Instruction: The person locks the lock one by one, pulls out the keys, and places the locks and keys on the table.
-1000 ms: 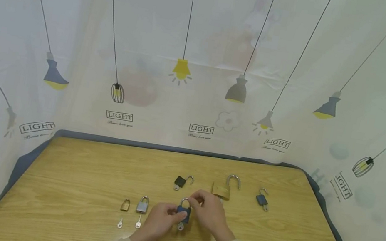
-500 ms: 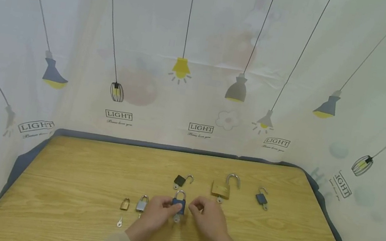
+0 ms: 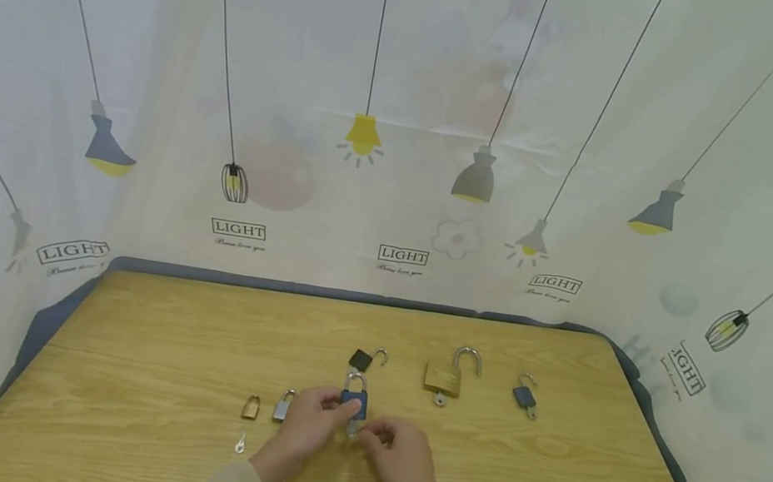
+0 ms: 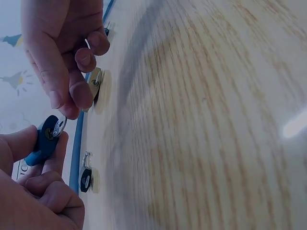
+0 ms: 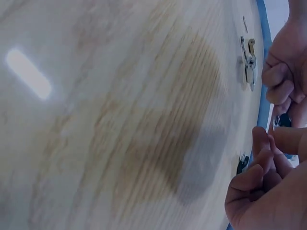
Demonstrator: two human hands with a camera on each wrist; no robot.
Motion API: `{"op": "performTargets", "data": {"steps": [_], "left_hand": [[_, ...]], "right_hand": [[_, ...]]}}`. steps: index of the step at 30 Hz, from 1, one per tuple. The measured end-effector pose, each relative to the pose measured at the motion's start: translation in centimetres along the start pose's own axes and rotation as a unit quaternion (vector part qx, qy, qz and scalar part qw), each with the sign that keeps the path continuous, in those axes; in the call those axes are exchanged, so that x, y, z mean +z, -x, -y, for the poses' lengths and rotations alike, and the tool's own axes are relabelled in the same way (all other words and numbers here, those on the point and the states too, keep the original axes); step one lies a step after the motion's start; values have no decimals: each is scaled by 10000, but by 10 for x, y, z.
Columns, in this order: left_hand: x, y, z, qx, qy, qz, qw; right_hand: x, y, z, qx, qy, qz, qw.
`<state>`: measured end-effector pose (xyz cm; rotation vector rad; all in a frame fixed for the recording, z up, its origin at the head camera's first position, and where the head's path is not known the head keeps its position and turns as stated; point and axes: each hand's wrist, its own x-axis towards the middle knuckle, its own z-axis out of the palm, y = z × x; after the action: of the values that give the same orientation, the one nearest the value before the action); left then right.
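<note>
My left hand [image 3: 305, 428] grips a blue padlock [image 3: 353, 406] by its body between thumb and fingers, with the shackle pointing away. A silver key [image 4: 59, 126] sits in the padlock's keyhole, its round head facing me. My right hand [image 3: 400, 456] pinches at the key's head with thumb and forefinger; the other fingers are curled in. In the right wrist view the right hand [image 5: 268, 187] partly covers the padlock. Beyond the held padlock lies a black padlock [image 3: 361, 360] with its shackle swung out and a key in it.
A large brass padlock [image 3: 443, 380] and a small blue padlock [image 3: 524, 397] lie at the back right, shackles raised, keys in them. To the left lie a small brass padlock [image 3: 250, 407], a silver padlock [image 3: 282, 406] partly behind the left hand, and a loose key [image 3: 240, 444].
The left hand has carried the blue padlock left and slightly away from me. My right hand has left the shackle and come down to the key at the padlock's bottom.
</note>
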<state>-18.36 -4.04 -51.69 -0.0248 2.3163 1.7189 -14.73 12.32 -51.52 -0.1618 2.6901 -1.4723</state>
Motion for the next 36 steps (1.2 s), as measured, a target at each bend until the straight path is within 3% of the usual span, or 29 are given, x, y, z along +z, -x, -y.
{"op": "performTargets", "data": {"steps": [7,18,23,36], "left_hand": [[3,0,-1,-116,230,-126,9996],[6,2,-2,-244,291,-228,9990],[6,3,-3,-217,250,-258,9991],[6,5,-2,-258,245,-275,9990]], "right_hand": [[5,2,3,125,-216,-202,9995],[11,2,4,671,-915,-387,9928],[14,2,3,716,-1174,-487,9893],[16,3,4,788,-1238,-542,9877]]}}
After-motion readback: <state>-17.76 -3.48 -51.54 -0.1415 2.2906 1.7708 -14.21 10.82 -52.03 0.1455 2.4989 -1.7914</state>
